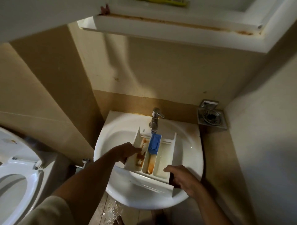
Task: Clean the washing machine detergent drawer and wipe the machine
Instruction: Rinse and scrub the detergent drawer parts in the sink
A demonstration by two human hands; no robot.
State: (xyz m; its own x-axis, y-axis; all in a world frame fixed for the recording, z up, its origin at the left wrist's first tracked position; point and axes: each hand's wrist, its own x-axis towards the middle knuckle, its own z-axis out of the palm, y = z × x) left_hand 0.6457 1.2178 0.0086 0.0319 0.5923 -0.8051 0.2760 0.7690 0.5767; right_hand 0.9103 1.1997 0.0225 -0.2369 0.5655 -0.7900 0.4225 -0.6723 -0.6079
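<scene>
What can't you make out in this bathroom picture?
Whether the faucet is running: the head view is too dim and small to show it.
The right hand and its fingers: tucked behind the detergent drawer at its front corner; the dark patch there may be shadow or a sponge.
The yellow item at the top: cut off by the frame edge.
The toilet: cut off by the left edge.

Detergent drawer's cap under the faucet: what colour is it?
The cap is blue, clearest in head view.
</scene>
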